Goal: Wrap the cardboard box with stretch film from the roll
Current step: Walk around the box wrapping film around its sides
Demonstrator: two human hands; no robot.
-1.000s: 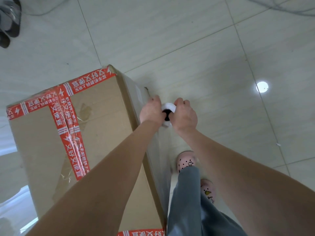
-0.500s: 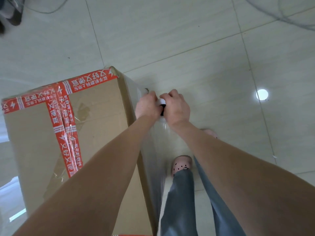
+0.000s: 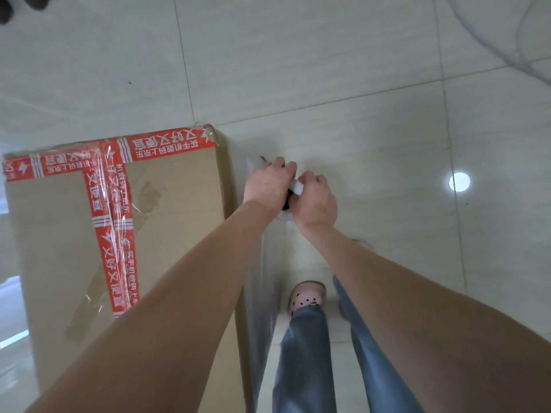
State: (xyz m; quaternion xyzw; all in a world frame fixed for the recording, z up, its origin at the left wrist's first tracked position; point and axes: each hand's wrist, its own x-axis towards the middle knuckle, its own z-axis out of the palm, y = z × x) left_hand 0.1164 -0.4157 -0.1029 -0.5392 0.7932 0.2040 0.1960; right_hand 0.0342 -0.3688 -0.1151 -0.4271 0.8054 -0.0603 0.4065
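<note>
Both our left hand (image 3: 269, 183) and right hand (image 3: 316, 201) grip the roll (image 3: 296, 186) so stretch film (image 3: 262, 293) pulls taut along the cardboard box (image 3: 173, 234).

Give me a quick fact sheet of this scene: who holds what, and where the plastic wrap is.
Box: cardboard box standing on the tiled floor, red printed tape across its top
Left hand: left hand grips the roll
Right hand: right hand grips the same roll from the other side
Film: stretch film runs from the roll back along the box's right side
Feet: pink shoe beside the box
</note>
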